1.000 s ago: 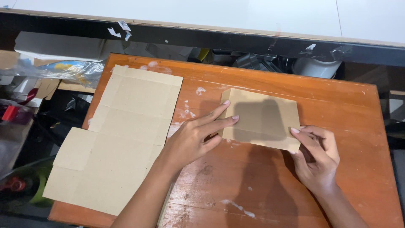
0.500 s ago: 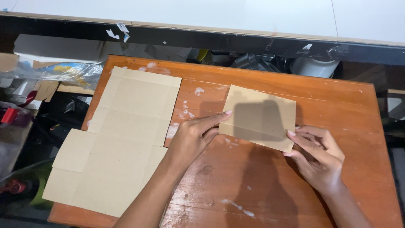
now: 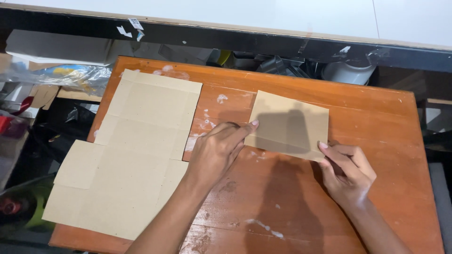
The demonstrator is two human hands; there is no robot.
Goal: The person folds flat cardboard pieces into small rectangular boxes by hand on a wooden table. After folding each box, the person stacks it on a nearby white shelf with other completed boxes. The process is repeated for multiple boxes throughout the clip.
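Observation:
A small folded piece of brown cardboard lies on the orange wooden table, right of centre. My left hand touches its near left edge with the fingertips. My right hand pinches its near right corner between thumb and finger. A large flat cardboard cut-out with several flaps lies on the left part of the table, overhanging its left edge, apart from both hands.
White paint or glue smears mark the table top. Beyond the far edge runs a black ledge with clutter under it: a white round container and dark objects. Left of the table lie plastic wrap, boxes and a green object.
The small cardboard piece has shifted slightly toward the far side. My left fingers slid from its top onto its near left edge; my right hand stays at the near right corner.

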